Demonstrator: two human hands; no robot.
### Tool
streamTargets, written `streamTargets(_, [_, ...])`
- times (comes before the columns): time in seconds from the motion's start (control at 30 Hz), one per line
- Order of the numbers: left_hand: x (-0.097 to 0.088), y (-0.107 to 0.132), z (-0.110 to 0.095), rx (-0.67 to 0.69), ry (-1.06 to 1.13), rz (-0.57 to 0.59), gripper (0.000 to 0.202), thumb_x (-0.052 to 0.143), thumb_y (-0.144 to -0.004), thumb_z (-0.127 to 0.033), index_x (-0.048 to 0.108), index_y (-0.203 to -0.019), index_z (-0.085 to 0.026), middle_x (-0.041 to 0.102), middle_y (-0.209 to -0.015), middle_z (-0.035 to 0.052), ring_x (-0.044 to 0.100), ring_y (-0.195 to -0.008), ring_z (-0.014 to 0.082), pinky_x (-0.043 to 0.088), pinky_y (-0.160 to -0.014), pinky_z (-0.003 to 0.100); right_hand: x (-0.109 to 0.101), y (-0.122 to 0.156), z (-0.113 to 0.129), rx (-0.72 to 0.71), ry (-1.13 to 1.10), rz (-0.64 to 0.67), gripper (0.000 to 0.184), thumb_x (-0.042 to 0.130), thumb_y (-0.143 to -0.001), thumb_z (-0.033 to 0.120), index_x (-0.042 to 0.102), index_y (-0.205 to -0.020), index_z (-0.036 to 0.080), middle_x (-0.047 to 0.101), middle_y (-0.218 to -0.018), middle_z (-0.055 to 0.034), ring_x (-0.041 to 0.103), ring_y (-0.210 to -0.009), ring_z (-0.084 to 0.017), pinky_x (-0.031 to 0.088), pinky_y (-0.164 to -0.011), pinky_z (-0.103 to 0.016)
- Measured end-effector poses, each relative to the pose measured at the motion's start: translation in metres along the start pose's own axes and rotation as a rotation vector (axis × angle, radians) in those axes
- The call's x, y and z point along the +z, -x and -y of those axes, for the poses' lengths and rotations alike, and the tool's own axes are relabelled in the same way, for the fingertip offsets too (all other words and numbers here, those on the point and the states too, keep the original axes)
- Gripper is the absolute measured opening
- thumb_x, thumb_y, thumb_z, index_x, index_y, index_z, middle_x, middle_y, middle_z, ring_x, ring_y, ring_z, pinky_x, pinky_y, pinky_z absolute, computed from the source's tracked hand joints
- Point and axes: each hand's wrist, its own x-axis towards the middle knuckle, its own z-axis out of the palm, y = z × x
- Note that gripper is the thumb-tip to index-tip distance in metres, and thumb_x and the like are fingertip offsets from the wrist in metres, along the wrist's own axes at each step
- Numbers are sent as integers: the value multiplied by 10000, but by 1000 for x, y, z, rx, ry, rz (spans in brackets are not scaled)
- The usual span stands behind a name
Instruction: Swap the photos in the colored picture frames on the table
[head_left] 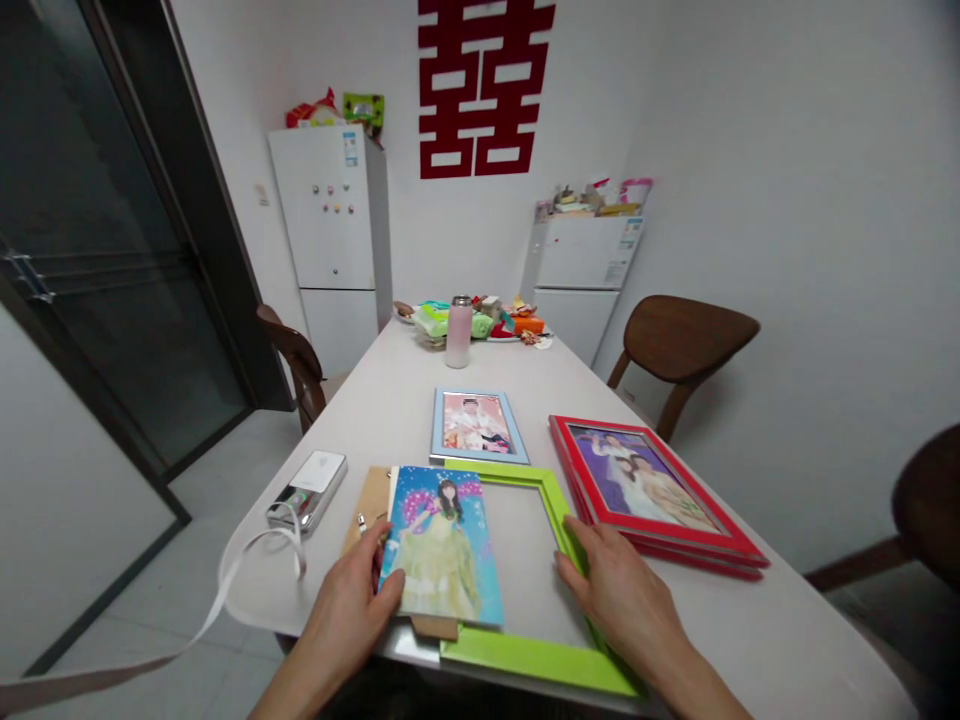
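Observation:
My left hand [352,595] grips the lower left edge of a photo print [442,545] showing a figure in a yellow dress on blue. The print lies over the left side of a lime-green picture frame [551,500] at the table's near edge. A brown backing board [369,498] sticks out beneath the print. My right hand [619,585] rests flat on the green frame's right side, fingers spread, holding nothing.
A red frame [652,490] with a photo lies to the right, stacked on others. A light-blue framed photo [478,425] lies behind. A silver device [307,490] with a white strap sits at the left. Pink bottle [458,332], clutter, chairs and fridges stand beyond.

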Motion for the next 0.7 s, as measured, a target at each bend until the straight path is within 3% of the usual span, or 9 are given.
streamTargets(0.13, [0,-3,5,-21,101,-6,397,441,-721,-236,423,-1111,-164,531,-705,-12,508,-597,151,364,-569,247,3,1,10,-134,-26,-107,386,452,-725,271,552,-1050,88,532,-1054,-157,480,-959,-267,378,-819,-375])
streamTargets(0.37, [4,-17,21,-149,626,-22,432,580,-626,-226,466,-1033,-135,477,-577,-66,464,-528,106,333,-507,201,1,-2,45,-200,-315,21,380,413,-735,248,561,-1038,73,591,-985,-146,516,-917,-239,370,-827,-358])
streamTargets(0.53, [4,-21,6,-197,808,112,388,617,-592,-281,510,-926,-114,491,-509,-64,498,-463,109,364,-462,200,5,-4,67,-129,-658,147,451,413,-712,224,472,-1143,104,634,-808,-72,571,-708,-173,421,-676,-278])
streamTargets(0.7, [5,-20,-12,-183,981,185,342,609,-620,-278,523,-921,-140,630,-710,22,603,-643,184,451,-587,269,9,-3,73,-54,-889,115,461,446,-672,208,500,-1122,121,627,-808,-61,555,-646,-153,429,-636,-267])
